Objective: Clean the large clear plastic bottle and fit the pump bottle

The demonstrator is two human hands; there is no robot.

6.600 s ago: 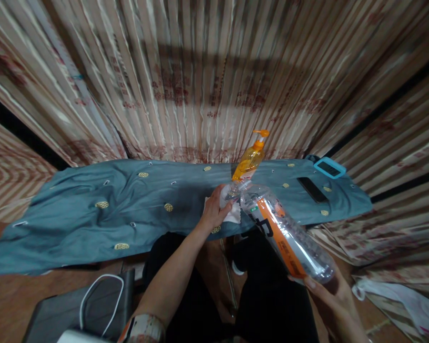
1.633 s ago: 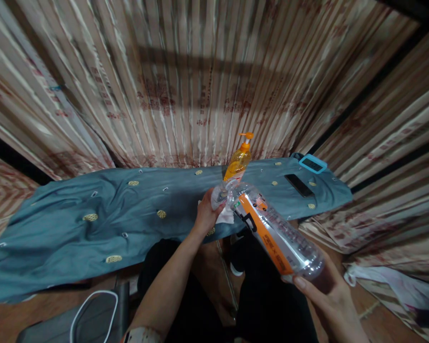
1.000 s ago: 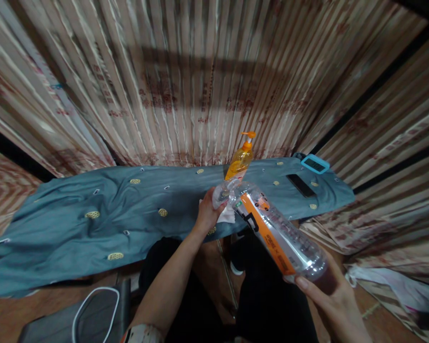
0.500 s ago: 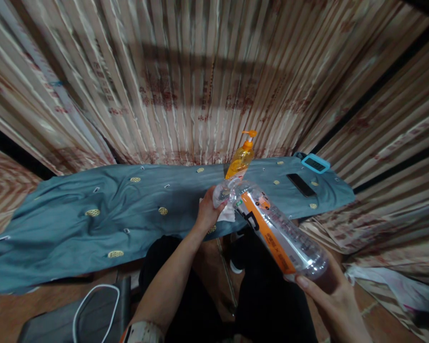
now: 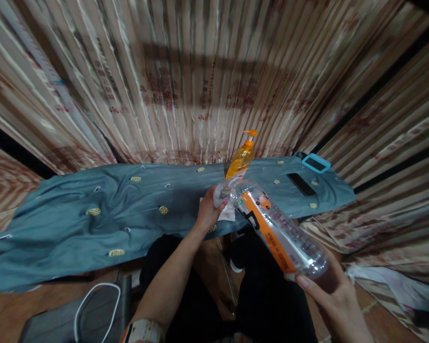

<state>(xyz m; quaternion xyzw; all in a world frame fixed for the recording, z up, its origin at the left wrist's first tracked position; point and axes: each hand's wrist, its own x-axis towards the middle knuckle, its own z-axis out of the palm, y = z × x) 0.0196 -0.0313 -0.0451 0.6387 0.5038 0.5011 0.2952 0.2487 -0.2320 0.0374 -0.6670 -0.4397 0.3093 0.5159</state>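
My right hand [image 5: 338,297] is closed round the base of a large clear plastic bottle [image 5: 279,228] with an orange and white label. The bottle is tilted, its neck end up and to the left. My left hand [image 5: 208,209] is closed on a small clear container [image 5: 221,191], its exact kind hard to make out, which meets the bottle's neck. Behind them stands an orange pump bottle [image 5: 240,161] with yellow liquid. A white tissue [image 5: 227,212] lies under the left hand, partly hidden.
A blue-green cloth [image 5: 136,209] with a yellow pattern covers the long table. At its right end lie a black phone [image 5: 301,184] and a light-blue-framed clock-like device [image 5: 316,163]. Patterned curtains [image 5: 200,85] hang close behind. A white cable [image 5: 97,305] lies at lower left.
Hardly anything differs: both hands keep the bottle and the clear container in nearly the same place, and the view has shifted very slightly.
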